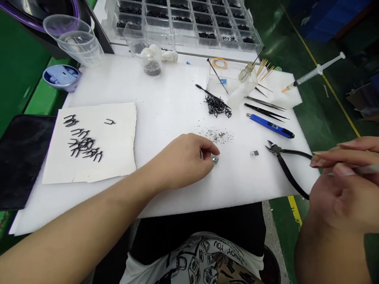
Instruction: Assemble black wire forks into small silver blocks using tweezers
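My left hand (189,159) rests on the white foam sheet (177,197), thumb and index finger closed around a small silvery metal part (215,159). The fingers partly hide that part. At the right edge my right hand (346,177) is raised, its fingers closed on a thin pale stick-like tool (367,169) whose kind I cannot make out. A second small metal part (254,153) lies between the hands. Beside it, diagonal cutters (276,149) lie with jaws apart, one handle running behind my right hand. Tiny dark bits (219,136) are scattered beyond my left hand.
Black forked pieces (84,144) lie on a white pad (118,157) at left. Farther back are a black pile (217,105), a blue pen-like tool (271,126), tweezers (266,112), a syringe (314,73), plastic cups (77,43) and a compartment box (183,27).
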Demonstrator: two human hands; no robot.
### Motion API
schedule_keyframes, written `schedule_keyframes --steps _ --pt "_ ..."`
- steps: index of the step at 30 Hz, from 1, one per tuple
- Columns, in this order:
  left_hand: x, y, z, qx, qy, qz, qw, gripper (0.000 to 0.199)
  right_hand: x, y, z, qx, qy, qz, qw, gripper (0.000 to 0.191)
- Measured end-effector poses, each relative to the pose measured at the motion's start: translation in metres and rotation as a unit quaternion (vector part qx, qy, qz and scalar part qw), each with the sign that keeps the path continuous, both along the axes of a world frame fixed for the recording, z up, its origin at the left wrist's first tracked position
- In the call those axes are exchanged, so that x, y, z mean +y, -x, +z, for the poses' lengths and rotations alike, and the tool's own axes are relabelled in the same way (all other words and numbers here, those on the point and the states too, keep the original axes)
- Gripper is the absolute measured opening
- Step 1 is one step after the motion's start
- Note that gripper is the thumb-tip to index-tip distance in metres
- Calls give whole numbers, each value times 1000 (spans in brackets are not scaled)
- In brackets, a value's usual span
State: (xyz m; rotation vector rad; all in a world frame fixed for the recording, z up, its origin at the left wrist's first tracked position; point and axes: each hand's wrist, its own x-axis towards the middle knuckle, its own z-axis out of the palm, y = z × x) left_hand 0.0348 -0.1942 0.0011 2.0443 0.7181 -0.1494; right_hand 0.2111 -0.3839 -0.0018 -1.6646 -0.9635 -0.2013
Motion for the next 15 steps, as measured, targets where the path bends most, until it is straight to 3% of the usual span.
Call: schedule_keyframes --steps 3,5,7,9,11,14,15 --pt "-1 4 -3 -29 -16 -5 999 30 4 8 -1 53 -96 14 994 19" --pt "-3 8 -3 -57 -41 -30 997 32 7 12 -2 139 -69 87 984 19" --pt "-5 11 -4 -83 -77 -62 992 36 8 14 -1 126 2 110 986 13" --pt "-8 14 -4 -92 -107 -78 987 38 7 14 2 33 124 78 989 10" --pt "-9 16 -5 -84 -124 -71 986 38 7 14 3 -41 254 30 966 5" --pt "-10 14 -6 -69 -135 -62 987 36 9 12 1 -88 379 17 921 36" --pt "-10 13 -6 -65 -137 -60 987 34 10 12 -1 -108 401 22 909 39"
